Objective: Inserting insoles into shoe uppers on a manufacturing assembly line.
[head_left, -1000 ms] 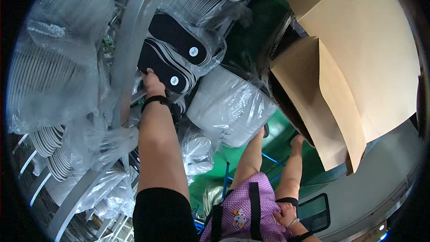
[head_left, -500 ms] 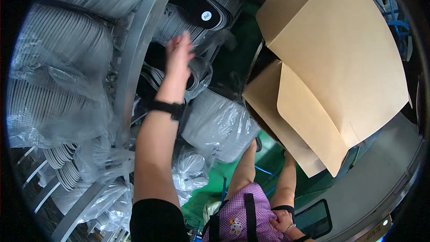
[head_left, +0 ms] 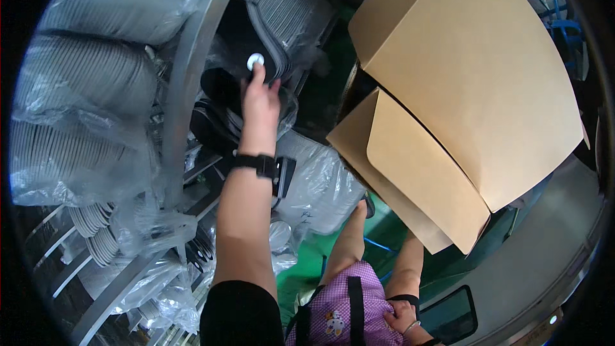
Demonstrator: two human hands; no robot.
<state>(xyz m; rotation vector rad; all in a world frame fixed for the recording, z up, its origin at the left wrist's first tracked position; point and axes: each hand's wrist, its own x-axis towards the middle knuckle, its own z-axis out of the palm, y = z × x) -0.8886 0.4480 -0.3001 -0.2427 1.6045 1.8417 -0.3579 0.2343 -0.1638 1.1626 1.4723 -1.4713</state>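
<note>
My left hand [head_left: 261,106] reaches up to a stack of black insoles [head_left: 246,35] with a round white label on top. Its fingers close on the near end of that stack, one fingertip by the label, another at the side. A black wristband [head_left: 256,164] circles the wrist. Crumpled clear plastic and more black insoles [head_left: 214,128] lie beside and below the hand. Grey insoles [head_left: 295,16] stand packed behind the held stack. My right hand [head_left: 402,316] rests low on the purple checked apron [head_left: 359,288], fingers loosely bent, with nothing visible in it.
A large open cardboard box [head_left: 461,83] with raised flaps fills the right. Bagged grey insole stacks [head_left: 83,83] line the left, behind a curved metal rail [head_left: 182,83]. Another bagged stack [head_left: 314,182] stands near my leg, above a green floor [head_left: 320,250].
My left hand has come onto the black insoles, and their labelled stack has shifted nearer and to the left. The view has moved slightly. The right hand stays on the apron.
</note>
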